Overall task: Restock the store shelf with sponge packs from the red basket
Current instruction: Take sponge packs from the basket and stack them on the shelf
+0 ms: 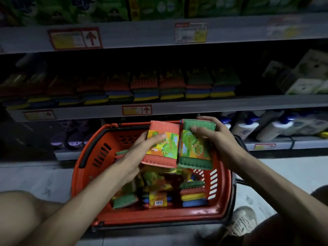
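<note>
Two sponge packs (177, 148) are hovering just above the red basket (159, 216), side by side and touching. The left hand (142, 150) is gripping the orange-topped pack (165, 132), thumb lying across its label, fingers curling underneath. The right hand (218, 137) is clamping the green-topped pack (195, 151), thumb pressing its face, fingers wrapping its far edge. Loose packs (193, 194) are lying inside the basket. Beyond the basket, the shelf (195, 103) is carrying stacked packs (159, 86).

You cannot read the blurred price labels (190, 32). Your left forearm (85, 197) hides the red basket's (159, 216) near-left rim; the top boxes (159, 8) are cropped.
</note>
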The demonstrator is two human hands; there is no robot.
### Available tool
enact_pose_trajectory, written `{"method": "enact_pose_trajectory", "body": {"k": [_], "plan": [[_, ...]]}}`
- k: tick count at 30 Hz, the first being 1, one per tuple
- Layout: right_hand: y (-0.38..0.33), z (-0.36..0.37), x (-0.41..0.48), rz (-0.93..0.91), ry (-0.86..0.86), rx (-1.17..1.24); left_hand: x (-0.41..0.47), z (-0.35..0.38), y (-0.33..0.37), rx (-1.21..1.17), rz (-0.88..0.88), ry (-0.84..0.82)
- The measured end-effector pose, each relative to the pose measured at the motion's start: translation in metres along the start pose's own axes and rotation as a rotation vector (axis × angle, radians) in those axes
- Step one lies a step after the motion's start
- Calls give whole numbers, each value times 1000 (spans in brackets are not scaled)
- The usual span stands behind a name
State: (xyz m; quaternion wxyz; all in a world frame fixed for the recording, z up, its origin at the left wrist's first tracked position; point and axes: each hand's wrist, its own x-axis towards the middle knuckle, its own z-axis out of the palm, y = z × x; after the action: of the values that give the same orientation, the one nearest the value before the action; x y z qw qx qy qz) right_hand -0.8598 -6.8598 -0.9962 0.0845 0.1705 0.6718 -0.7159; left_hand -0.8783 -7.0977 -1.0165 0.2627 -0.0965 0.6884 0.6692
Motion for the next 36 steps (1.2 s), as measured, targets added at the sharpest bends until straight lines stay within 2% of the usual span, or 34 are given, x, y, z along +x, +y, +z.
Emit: {"method": "enact_pose_trajectory", "body": {"k": [2, 6, 11, 15, 19, 22, 28, 32, 36], "plan": [[0, -14, -3, 12, 34, 51, -2, 11, 3, 51, -3, -131], [3, -38, -11, 43, 52, 9, -10, 30, 4, 155, 20, -252], [-9, -59, -14, 97, 74, 104, -9, 48, 20, 163, 115, -207], [-28, -82, -17, 106, 78, 80, -4, 61, 42, 115, 179, -64], [-42, -96, -27, -119, 71, -86, -2, 84, 62, -9, 236, 6], [-52, -100, -41, -267, -2, -260, 0, 108, 78, -79, 292, 14], [-70, -116, -62, -261, -166, -270, 15, 159, 105, -169, 407, 174], [-81, -140, -59, -322, -39, -268, 18, 177, 123, -106, 463, 229], [-84, -167, -47, -286, 11, -109, 25, 175, 131, 85, 509, 117]]}}
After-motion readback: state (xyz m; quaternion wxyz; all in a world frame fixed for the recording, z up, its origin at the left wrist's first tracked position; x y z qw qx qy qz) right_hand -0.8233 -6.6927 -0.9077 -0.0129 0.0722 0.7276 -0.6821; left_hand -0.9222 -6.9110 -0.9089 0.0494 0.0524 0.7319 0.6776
